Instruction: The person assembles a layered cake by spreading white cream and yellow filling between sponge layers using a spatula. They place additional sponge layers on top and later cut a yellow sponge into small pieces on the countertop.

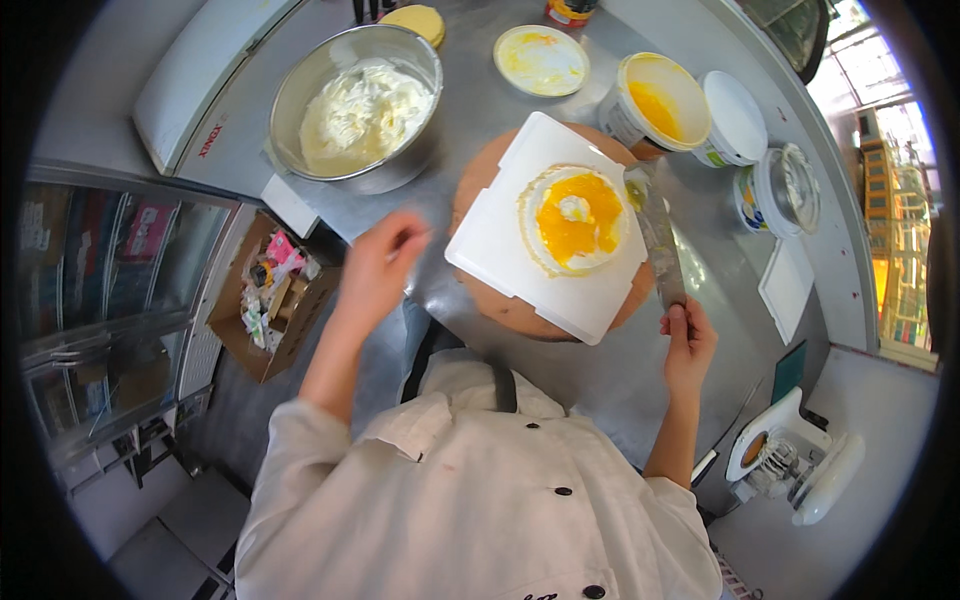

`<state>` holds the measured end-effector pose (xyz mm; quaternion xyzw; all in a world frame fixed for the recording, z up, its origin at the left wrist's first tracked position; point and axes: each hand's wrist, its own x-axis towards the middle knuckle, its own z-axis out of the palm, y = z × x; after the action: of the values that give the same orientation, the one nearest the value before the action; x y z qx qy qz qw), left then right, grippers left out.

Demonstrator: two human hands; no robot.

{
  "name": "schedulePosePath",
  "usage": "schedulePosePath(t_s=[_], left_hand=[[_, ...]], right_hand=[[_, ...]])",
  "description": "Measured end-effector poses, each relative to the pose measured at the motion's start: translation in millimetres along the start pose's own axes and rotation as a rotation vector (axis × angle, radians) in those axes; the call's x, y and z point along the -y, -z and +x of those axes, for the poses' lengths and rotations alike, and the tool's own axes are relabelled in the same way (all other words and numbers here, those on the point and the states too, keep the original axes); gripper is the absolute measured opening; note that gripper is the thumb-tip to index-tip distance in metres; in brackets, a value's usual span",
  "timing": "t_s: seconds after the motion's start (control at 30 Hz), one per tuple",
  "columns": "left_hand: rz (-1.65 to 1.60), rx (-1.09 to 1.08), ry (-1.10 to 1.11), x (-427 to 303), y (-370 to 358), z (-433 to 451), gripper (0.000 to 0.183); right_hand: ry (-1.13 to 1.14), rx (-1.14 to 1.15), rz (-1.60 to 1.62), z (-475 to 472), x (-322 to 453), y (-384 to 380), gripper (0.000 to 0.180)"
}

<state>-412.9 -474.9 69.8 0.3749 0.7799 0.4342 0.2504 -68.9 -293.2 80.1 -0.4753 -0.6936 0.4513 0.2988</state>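
My right hand (688, 337) grips the near end of a long, smeared metal spatula (661, 247). Its far end reaches up beside the right corner of a white cake board (495, 232). On that board sits a small round cake layer (531, 244) topped with white cream and glossy orange-yellow filling (559, 229), with a dab of cream (575, 209) in the middle. The board rests askew on a round brown turntable (491, 307). Left of it, my left hand (381, 262) hovers near the table edge, fingers curled and blurred; nothing shows in it.
A steel bowl of whipped cream (367, 112) stands at the back left, by yellow cake rounds (416, 24). Behind the turntable are a smeared lid (541, 61) and a tub of orange filling (664, 101). More tubs (731, 120) line the right wall. A stand mixer (787, 457) sits lower right.
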Motion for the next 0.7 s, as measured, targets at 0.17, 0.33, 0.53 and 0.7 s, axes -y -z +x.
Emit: schedulePosePath(t_s=[0.17,0.33,0.53,0.7], left_hand=[[0.4,-0.498,0.303,116,169,-91,0.018],[1.236,-0.524,0.329,234,312,-98,0.023],[1.201,-0.642,0.645,251,348,-76,0.026],[0.956,-0.722,0.386,232,322,-23,0.035]], right_hand=[[0.023,0.06,-0.102,5,11,1,0.02],[0.1,0.037,-0.315,0,26,8,0.019],[0.279,-0.001,-0.556,-8,37,7,0.019],[0.053,0.09,-0.187,-9,36,8,0.021]])
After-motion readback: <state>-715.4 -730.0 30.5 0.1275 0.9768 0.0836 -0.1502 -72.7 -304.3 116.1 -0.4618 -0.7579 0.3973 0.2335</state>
